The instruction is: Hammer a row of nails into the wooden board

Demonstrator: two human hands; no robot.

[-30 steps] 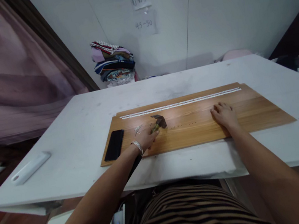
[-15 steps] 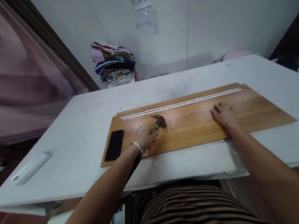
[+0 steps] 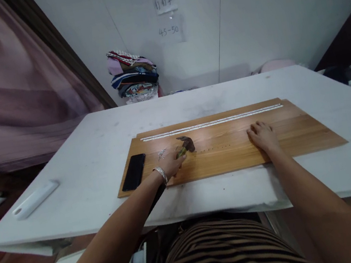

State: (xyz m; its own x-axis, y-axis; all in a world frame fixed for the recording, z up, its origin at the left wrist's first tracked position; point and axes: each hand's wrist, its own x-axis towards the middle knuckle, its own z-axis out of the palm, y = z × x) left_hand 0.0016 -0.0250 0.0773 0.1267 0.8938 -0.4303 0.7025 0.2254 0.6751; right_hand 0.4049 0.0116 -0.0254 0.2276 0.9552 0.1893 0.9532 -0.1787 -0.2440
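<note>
My left hand (image 3: 170, 164), with a silver bracelet at its wrist, is wrapped round the handle of a claw hammer (image 3: 190, 144). The hammer's head is over the wooden board (image 3: 234, 157), at the left end of a row of small dark dots (image 3: 213, 148). Whether the head touches the board I cannot tell. Several loose nails (image 3: 161, 153) lie on the board just left of the hammer. Farther right, my right hand (image 3: 263, 135) rests on the board with its fingers stretched out and nothing in it.
A black phone (image 3: 134, 172) lies on the board's left end. Two white measuring strips (image 3: 211, 123) run along its back edge. On the white table (image 3: 80, 166) is a white plastic-looking object (image 3: 36, 199). Folded cloths (image 3: 134, 73) are stacked behind the table.
The view has shifted very slightly. Both hands and the hammer stay where they were on the board.
</note>
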